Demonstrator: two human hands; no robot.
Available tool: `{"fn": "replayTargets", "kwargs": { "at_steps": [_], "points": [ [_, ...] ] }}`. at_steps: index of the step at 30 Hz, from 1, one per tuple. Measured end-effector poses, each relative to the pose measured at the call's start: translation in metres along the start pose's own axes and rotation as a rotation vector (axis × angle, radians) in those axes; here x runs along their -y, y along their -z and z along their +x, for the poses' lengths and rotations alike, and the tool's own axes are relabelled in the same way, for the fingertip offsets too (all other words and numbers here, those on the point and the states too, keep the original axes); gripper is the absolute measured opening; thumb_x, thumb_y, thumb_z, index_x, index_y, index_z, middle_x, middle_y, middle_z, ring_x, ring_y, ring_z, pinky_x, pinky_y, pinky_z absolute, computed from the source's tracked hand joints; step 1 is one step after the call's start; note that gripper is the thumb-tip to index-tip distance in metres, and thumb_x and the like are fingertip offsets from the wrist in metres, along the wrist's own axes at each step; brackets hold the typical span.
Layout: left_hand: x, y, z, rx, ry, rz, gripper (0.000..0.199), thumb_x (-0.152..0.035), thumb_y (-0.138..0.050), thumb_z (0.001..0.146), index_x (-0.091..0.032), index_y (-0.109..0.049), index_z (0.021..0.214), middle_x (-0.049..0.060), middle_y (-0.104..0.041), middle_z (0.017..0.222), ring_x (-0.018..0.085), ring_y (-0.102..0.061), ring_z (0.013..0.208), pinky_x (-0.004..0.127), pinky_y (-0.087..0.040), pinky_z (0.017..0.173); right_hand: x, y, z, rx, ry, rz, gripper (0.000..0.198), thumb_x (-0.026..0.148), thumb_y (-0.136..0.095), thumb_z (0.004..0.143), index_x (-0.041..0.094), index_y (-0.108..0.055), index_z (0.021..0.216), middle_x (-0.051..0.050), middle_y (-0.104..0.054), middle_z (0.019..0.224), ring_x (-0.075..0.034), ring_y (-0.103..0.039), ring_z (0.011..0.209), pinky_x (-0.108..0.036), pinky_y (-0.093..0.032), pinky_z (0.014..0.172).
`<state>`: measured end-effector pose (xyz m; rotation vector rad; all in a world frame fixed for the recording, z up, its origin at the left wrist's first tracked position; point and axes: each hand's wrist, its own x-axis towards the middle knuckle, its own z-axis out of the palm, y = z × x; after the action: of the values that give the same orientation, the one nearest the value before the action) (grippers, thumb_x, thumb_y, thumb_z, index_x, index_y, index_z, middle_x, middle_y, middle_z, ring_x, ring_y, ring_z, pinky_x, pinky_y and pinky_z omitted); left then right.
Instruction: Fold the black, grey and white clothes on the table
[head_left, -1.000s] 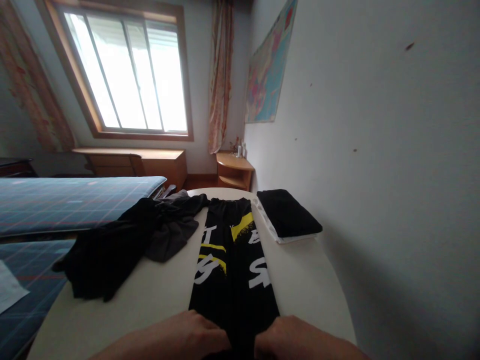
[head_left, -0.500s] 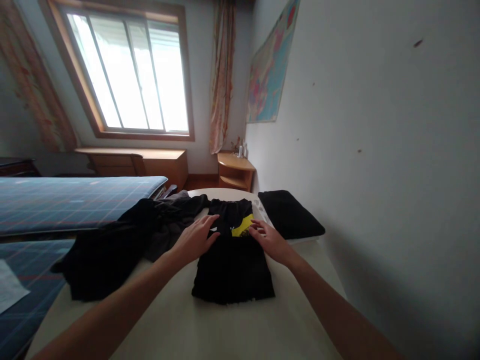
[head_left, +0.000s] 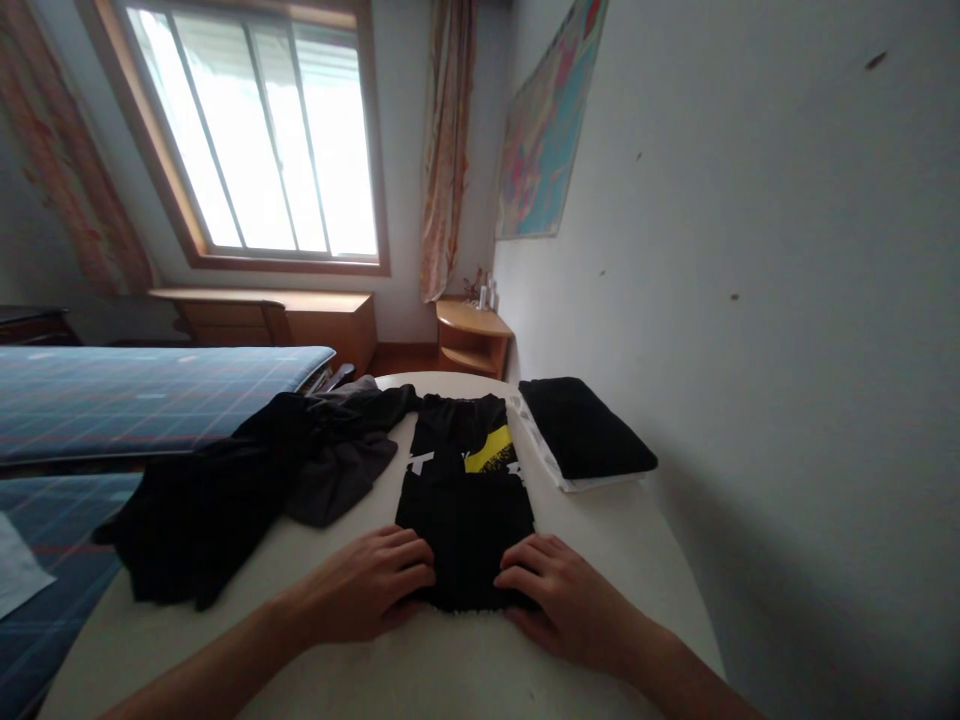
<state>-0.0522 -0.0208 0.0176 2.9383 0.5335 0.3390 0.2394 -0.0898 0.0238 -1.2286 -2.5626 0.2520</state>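
A black garment with a yellow and white print (head_left: 465, 540) lies partly folded on the pale round table (head_left: 600, 560); its plain near half covers part of the printed side. My left hand (head_left: 367, 580) is closed on its near left corner, fingers on top and thumb at the edge. At the near right corner, my right hand (head_left: 562, 600) is closed the same way. What the thumbs do under the cloth is partly hidden.
Rumpled black and grey clothes (head_left: 247, 470) spread over the table's left side. A folded black cloth (head_left: 585, 430) lies on a white one near the wall at right. Beyond the left edge are blue plaid mattresses (head_left: 165, 400). A small wooden corner shelf (head_left: 472, 320) stands behind.
Both hands have come back from the printed part to the garment's near edge and closed on its corners. The white and yellow print is now uncovered by the hands.
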Motion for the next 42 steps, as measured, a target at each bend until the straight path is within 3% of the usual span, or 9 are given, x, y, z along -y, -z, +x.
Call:
{"fn": "replayTargets", "kwargs": {
  "at_steps": [6,10,13,18,20,24,32,38,42],
  "points": [
    [-0.007,0.003,-0.005,0.052,0.128,-0.229,0.011,-0.018,-0.062,0.087,-0.024,-0.066,0.095,0.0,-0.069,0.093,0.016,-0.065,0.084,0.024,-0.047,0.074,0.003,-0.006,-0.009,0.025,-0.012,0.028,0.012,0.017,-0.055,0.089,0.02,-0.067,0.092,-0.004,-0.069,0.092,-0.017,-0.06,0.086,-0.03,-0.046,0.081],
    [-0.037,0.02,-0.008,0.254,0.08,-0.503,0.021,-0.01,-0.069,0.076,-0.025,-0.072,0.091,-0.002,-0.073,0.088,0.013,-0.068,0.079,0.018,-0.047,0.07,0.02,0.004,-0.022,0.279,0.027,0.28,0.011,0.017,-0.067,0.074,0.021,-0.069,0.084,0.001,-0.068,0.081,-0.012,-0.06,0.071,-0.02,-0.045,0.067],
    [-0.048,0.026,-0.006,0.358,0.073,-0.599,0.023,-0.009,-0.064,0.077,-0.025,-0.073,0.091,-0.003,-0.072,0.083,0.012,-0.067,0.07,0.017,-0.047,0.063,0.027,0.011,-0.025,0.41,-0.026,0.39,0.006,0.02,-0.066,0.076,0.021,-0.071,0.079,0.003,-0.066,0.071,-0.009,-0.057,0.06,-0.017,-0.042,0.057],
    [-0.026,0.023,0.003,0.059,0.386,-0.22,0.022,-0.021,-0.058,0.085,-0.025,-0.066,0.105,0.003,-0.07,0.103,0.021,-0.066,0.092,0.03,-0.049,0.081,0.008,0.018,-0.008,0.023,-0.341,0.195,0.017,0.026,-0.057,0.088,0.023,-0.071,0.097,-0.003,-0.07,0.092,-0.017,-0.063,0.083,-0.026,-0.046,0.076],
    [-0.013,0.022,0.005,0.028,0.485,-0.119,0.027,-0.023,-0.059,0.085,-0.024,-0.064,0.111,0.006,-0.067,0.112,0.025,-0.063,0.103,0.036,-0.046,0.088,-0.005,0.017,0.0,-0.069,-0.425,0.159,0.02,0.029,-0.058,0.089,0.021,-0.069,0.104,-0.007,-0.068,0.102,-0.021,-0.063,0.095,-0.03,-0.046,0.085],
    [0.001,0.019,0.003,0.113,0.565,-0.117,0.027,-0.03,-0.065,0.08,-0.024,-0.065,0.107,0.006,-0.068,0.107,0.027,-0.063,0.1,0.04,-0.044,0.089,-0.022,0.012,0.007,-0.049,-0.481,0.142,0.019,0.032,-0.064,0.085,0.019,-0.068,0.098,-0.009,-0.066,0.101,-0.024,-0.061,0.098,-0.033,-0.044,0.088],
    [0.001,0.022,0.006,0.163,0.672,-0.316,0.019,-0.024,-0.064,0.076,-0.02,-0.063,0.095,0.005,-0.065,0.101,0.023,-0.061,0.091,0.033,-0.044,0.08,-0.024,0.017,0.011,0.07,-0.511,0.299,0.013,0.026,-0.069,0.077,0.019,-0.058,0.082,-0.002,-0.063,0.082,-0.017,-0.056,0.076,-0.027,-0.039,0.067],
    [0.007,0.029,0.009,0.091,0.686,-0.492,0.024,-0.031,-0.059,0.08,-0.021,-0.061,0.102,0.003,-0.065,0.098,0.021,-0.059,0.09,0.033,-0.045,0.081,-0.03,0.026,0.012,0.038,-0.466,0.514,0.013,0.022,-0.06,0.083,0.021,-0.06,0.096,0.0,-0.063,0.087,-0.014,-0.054,0.074,-0.026,-0.041,0.067],
    [0.025,0.05,0.024,-0.057,0.627,-0.584,0.021,-0.033,-0.059,0.08,-0.02,-0.061,0.095,0.001,-0.064,0.087,0.019,-0.058,0.08,0.029,-0.045,0.071,-0.044,0.049,0.024,-0.051,-0.429,0.583,0.019,0.032,-0.059,0.087,0.022,-0.062,0.103,-0.002,-0.064,0.094,-0.015,-0.056,0.077,-0.027,-0.045,0.07]
  ]
}}
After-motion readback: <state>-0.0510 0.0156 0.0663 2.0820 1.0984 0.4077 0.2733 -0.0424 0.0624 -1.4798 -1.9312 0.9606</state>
